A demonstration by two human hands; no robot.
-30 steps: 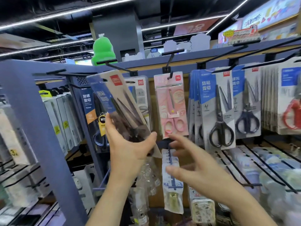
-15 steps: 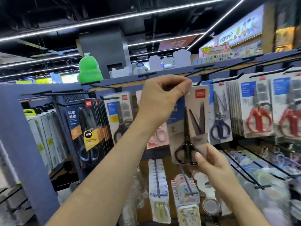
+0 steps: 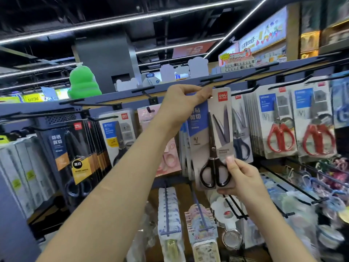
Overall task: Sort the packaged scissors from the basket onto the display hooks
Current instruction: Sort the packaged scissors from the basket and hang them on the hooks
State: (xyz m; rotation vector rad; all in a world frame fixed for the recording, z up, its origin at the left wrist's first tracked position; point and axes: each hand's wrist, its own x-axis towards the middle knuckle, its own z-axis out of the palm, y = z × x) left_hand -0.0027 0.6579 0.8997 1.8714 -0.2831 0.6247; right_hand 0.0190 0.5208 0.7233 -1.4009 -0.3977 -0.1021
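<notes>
At 10 o'clock in the view a green gourd figure (image 3: 83,83) stands on the shelf top, with black-and-orange scissor packs (image 3: 75,148) hanging below it. The left hand (image 3: 181,103) reaches up and pinches the 12 o'clock edge of the scissors pack (image 3: 220,133) between thumb and curled fingers. The pack is a tall grey card with a blue band down its left side, a red logo at its 1 o'clock corner, and black-handled scissors with dark blades, points up. It hangs upright, its top just under the tip of a black display hook (image 3: 211,79); whether the hook passes through the card cannot be told. The right hand (image 3: 243,178) grips the pack's 5 o'clock corner, thumb pressed on the front. At 3 o'clock of the pack hang red-handled scissor packs (image 3: 281,137).

A second ago the left hand alone held the pack, tilted, over by the left hooks, while the right hand reached with spread fingers. Since half a second ago both grips are unchanged.
</notes>
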